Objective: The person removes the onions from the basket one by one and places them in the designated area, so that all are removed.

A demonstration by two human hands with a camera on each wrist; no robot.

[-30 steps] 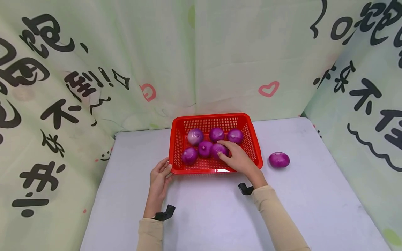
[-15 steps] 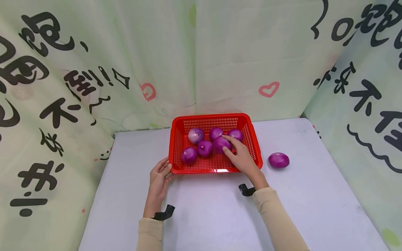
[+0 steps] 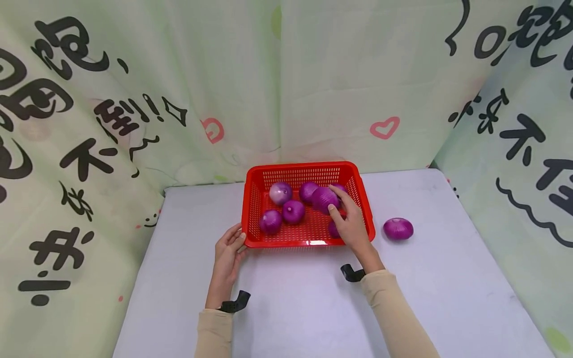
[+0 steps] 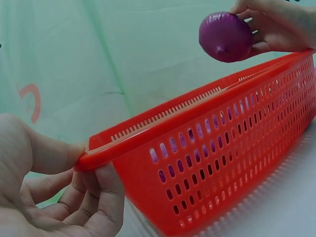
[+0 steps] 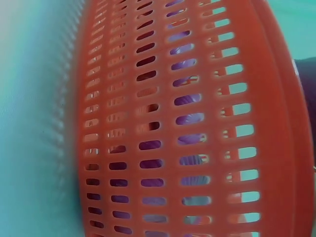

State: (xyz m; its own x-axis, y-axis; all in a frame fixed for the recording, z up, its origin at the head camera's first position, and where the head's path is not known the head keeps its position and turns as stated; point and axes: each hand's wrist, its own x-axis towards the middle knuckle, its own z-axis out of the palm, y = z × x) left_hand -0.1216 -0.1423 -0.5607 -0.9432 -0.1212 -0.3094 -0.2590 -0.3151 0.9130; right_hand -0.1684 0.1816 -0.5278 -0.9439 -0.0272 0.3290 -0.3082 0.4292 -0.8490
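Observation:
My right hand [image 3: 351, 221] grips a red onion [image 3: 325, 200] between thumb and fingers. In the left wrist view this onion [image 4: 226, 37] hangs above the rim of a red plastic basket [image 4: 143, 197], root end toward the camera. With thumb on top and fingers curled beneath, my left hand [image 3: 229, 254] pinches the near left corner of the basket [image 3: 286, 243]. Several more onions lie in it, among them a paler one [image 3: 280, 193] at the back left. One onion [image 3: 333, 229] is partly hidden behind my right hand. The right wrist view shows mostly the slotted basket wall [image 5: 279, 123].
A single red onion [image 3: 398, 228] lies on the white table [image 3: 295, 298], right of the basket. Behind the table hangs a pale green curtain [image 3: 331, 99] with black lettering, and another such curtain [image 3: 483, 164] borders the right side.
My right hand has lifted the onion from among the others, up and slightly back to the right. An onion at the front right now shows beneath it. My left hand keeps its place.

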